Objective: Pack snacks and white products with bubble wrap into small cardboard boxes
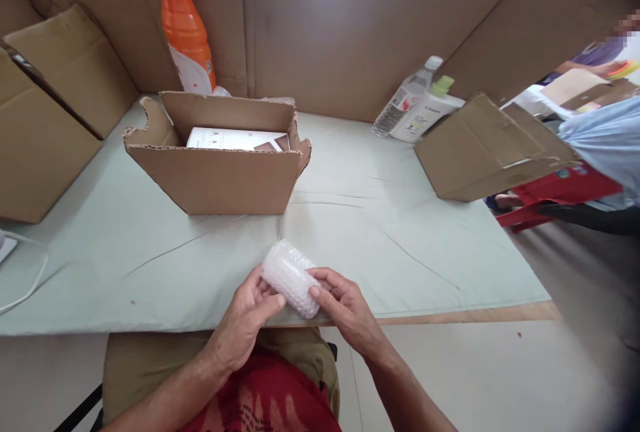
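Observation:
A small cylinder-shaped bundle in bubble wrap (291,277) lies tilted between my hands at the front edge of the table; what is inside the wrap cannot be made out. My left hand (253,305) grips its left end, thumb on the near side. On its right end, my right hand (345,299) pinches the wrap between thumb and fingers. Beyond the bundle stands an open cardboard box (235,182) with ragged top edges. A white printed carton (225,139) sits inside that box.
An orange bottle (186,32) stands behind the box. A clear water bottle (407,99) and a white pump bottle (425,115) lean at the back right, beside another cardboard box (480,152). Large cartons (40,139) fill the left side. A person in light blue (603,145) is at far right.

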Demonstrator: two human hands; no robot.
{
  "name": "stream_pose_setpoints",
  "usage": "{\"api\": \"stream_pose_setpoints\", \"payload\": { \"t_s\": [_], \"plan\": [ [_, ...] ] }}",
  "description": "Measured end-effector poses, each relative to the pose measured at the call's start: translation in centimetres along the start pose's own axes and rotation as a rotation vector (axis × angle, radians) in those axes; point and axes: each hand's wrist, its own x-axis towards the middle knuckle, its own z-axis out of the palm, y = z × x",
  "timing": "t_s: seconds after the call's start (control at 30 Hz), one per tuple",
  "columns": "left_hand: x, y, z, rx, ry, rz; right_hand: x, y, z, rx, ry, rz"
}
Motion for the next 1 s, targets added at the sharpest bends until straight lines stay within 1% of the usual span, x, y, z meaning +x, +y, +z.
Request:
{"api": "stream_pose_setpoints", "payload": {
  "t_s": [0.03, 0.07, 0.1, 0.2, 0.23, 0.27, 0.3, 0.37, 0.43, 0.53, 0.57, 0.63, 0.7, 0.73, 0.8, 0.87, 0.93, 1.0],
  "plan": [
    [0.0, 0.1, 0.3, -0.064, -0.019, -0.022, -0.2, 0.0, 0.3, 0.019, -0.019, 0.007],
    [0.1, 0.1, 0.5, -0.115, -0.022, -0.040, -0.3, 0.0, 0.5, -0.014, -0.008, -0.007],
    [0.1, 0.2, 0.6, -0.153, -0.011, -0.053, -0.5, 0.0, 0.6, -0.087, 0.042, -0.048],
    [0.1, 0.2, 0.7, -0.204, 0.033, -0.044, -0.7, 0.2, 0.3, -0.329, 0.308, -0.242],
    [0.0, 0.2, 0.6, -0.213, 0.044, -0.032, -0.7, 0.4, 0.2, -0.344, 0.367, -0.277],
    [0.0, 0.1, 0.6, -0.221, 0.050, -0.021, -0.7, 0.6, 0.1, -0.312, 0.385, -0.283],
    [-0.1, 0.1, 0.6, -0.226, 0.051, -0.013, -0.6, 0.8, 0.2, -0.247, 0.361, -0.264],
    [-0.3, 0.0, 0.4, -0.224, 0.041, -0.007, -0.4, 1.0, 0.5, -0.084, 0.250, -0.191],
    [-0.3, 0.2, 0.1, -0.185, 0.006, 0.001, -0.1, 1.0, 1.0, 0.027, 0.159, -0.126],
    [-0.1, 1.3, -0.7, -0.047, -0.066, 0.056, 0.5, 0.4, 1.2, 0.088, 0.090, -0.055],
    [0.1, 1.7, -0.9, 0.018, -0.072, 0.075, 0.6, 0.3, 1.1, 0.093, 0.062, -0.042],
    [0.6, 2.5, -1.4, 0.166, -0.037, 0.103, 0.9, 0.1, 0.9, 0.088, 0.030, -0.034],
    [1.2, 3.0, -1.7, 0.275, 0.024, 0.127, 1.0, 0.3, 0.8, 0.082, 0.072, -0.060],
    [1.5, 3.1, -1.8, 0.293, 0.048, 0.140, 1.1, 0.5, 0.8, 0.088, 0.101, -0.073],
    [2.0, 3.0, -1.9, 0.258, 0.075, 0.157, 1.1, 0.8, 0.8, 0.093, 0.122, -0.074],
    [2.3, 2.9, -2.1, 0.209, 0.048, 0.141, 1.1, 0.7, 0.6, 0.034, 0.121, -0.066],
    [2.3, 3.2, -2.6, 0.200, -0.001, 0.133, 1.1, -0.4, -0.1, -0.112, 0.155, -0.113],
    [2.3, 4.1, -3.4, 0.202, -0.004, 0.182, 1.0, -2.8, -1.1, -0.265, 0.228, -0.222]
  ]
}}
